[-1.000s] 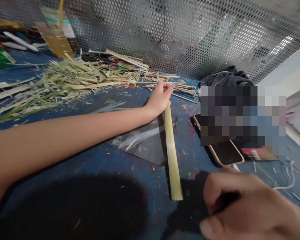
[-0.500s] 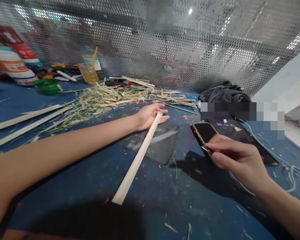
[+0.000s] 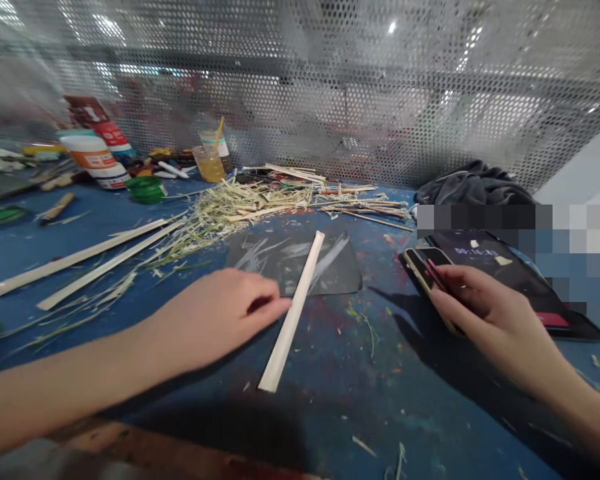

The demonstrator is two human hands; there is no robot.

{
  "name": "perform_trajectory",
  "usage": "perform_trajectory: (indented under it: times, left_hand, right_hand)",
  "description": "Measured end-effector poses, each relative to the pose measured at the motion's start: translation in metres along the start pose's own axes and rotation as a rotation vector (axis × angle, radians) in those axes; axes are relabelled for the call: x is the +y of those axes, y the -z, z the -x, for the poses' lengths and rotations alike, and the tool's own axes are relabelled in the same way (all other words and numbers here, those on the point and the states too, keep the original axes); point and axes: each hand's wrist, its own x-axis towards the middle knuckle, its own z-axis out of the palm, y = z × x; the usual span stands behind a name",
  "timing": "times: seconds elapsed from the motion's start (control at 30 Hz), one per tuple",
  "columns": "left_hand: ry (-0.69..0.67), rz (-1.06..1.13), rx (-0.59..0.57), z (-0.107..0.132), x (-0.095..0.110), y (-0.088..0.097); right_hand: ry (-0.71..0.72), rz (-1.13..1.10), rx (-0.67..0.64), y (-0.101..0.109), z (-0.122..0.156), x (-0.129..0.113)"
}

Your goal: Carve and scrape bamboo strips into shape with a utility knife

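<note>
A pale, flat bamboo strip lies slantwise, its far end over a dark, scuffed sheet like sandpaper. My left hand is beside it on the left, palm down and fingers curled. The thumb tip meets the strip's left edge; the other fingertips are partly hidden. On the right, my right hand pinches a thin pinkish-red tool between thumb and fingers, above a phone. The tool's exact kind is unclear.
Shavings and thin sticks are heaped behind the sheet. Two more strips lie at left. Bottles, a green lid and a cup stand farther back. A tablet and dark cloth are at right.
My left hand has come back from the strip's far end to its middle, turning palm down. The view has shifted left. My right hand keeps the tool near the phone, tilted differently.
</note>
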Motion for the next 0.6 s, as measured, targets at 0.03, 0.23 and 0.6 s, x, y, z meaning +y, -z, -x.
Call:
perform_trajectory:
  times: [0.03,0.23,0.6]
  left_hand:
    - [0.07,-0.005,-0.072,0.009,0.003,-0.005]
    - [0.169,-0.017,-0.155,0.02,0.015,-0.02]
    - [0.194,1.432,-0.261,-0.01,0.028,-0.03]
  right_hand:
    - [0.026,0.044,-0.012,-0.001,0.0,0.002]
    - [0.186,0.257,0.011,-0.004,0.005,-0.004]
    - [0.36,0.376,0.121,-0.011,0.009,-0.015]
